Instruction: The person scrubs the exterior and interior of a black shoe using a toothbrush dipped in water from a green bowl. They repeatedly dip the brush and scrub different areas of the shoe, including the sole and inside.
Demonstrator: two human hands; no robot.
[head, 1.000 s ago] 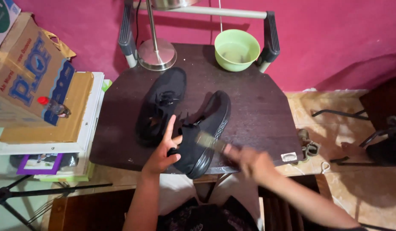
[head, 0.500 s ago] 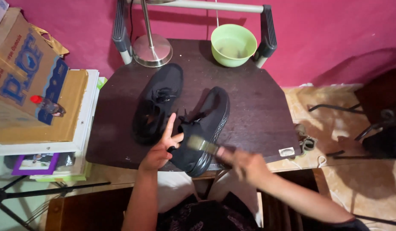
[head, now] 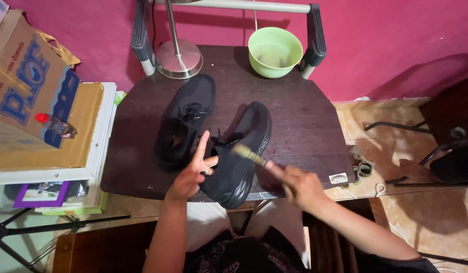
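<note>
A dark table (head: 314,126) carries 2 black shoes: the far shoe (head: 186,121) lies untouched, the near shoe (head: 241,149) rests at the front edge. The left hand (head: 189,174), fingers partly spread, steadies the near shoe, while the right hand (head: 299,186), closed, grips a small brush (head: 248,154) whose bristles meet its side. Judged step: scrubbing the upper; continuing calls for short strokes and firm bracing.

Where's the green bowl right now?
In the head view, the green bowl sits at the far edge of the dark table, right of the lamp base and beyond the two black shoes.
</note>
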